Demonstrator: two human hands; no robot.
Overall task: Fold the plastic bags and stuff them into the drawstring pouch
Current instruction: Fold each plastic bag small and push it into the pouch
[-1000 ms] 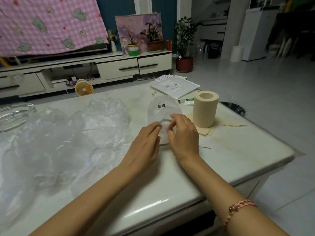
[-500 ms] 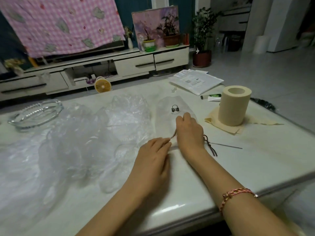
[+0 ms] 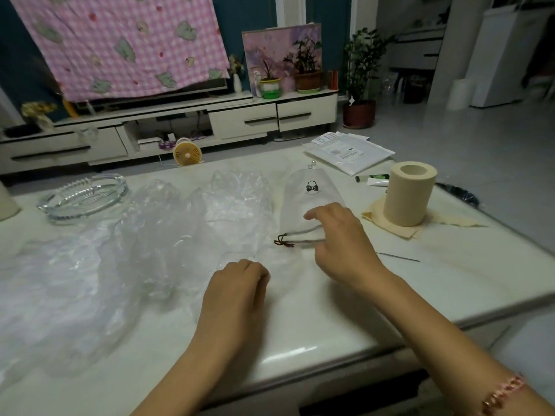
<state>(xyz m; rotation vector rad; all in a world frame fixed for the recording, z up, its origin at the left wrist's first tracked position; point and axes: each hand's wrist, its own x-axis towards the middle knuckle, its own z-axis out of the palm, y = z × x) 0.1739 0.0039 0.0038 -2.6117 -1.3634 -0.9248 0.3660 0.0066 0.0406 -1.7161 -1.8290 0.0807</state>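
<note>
A white see-through drawstring pouch point(image 3: 312, 199) with a small black logo lies flat on the table, its mouth toward me. Its dark cord knot point(image 3: 282, 240) sits at the mouth's left corner. My right hand point(image 3: 339, 244) hovers over the right part of the mouth with fingers loosely spread, hiding that corner; I see nothing pinched. My left hand point(image 3: 237, 289) rests nearer to me with fingers loosely curled, at the edge of the clear plastic. Crumpled clear plastic bags point(image 3: 150, 235) cover the left half of the table.
A glass ashtray point(image 3: 84, 196) stands at the back left. A beige roll point(image 3: 410, 196) stands on a beige cloth point(image 3: 387, 225) to the right of the pouch. Behind lie a white mailer point(image 3: 348, 154), a small tube point(image 3: 375, 179) and two pearls point(image 3: 312, 166). A thin wire point(image 3: 396, 257) lies beside my right wrist.
My left hand has drawn back toward me, away from the pouch mouth. My right hand has lifted off the pouch, and the cord knot now lies at the mouth's left corner.
</note>
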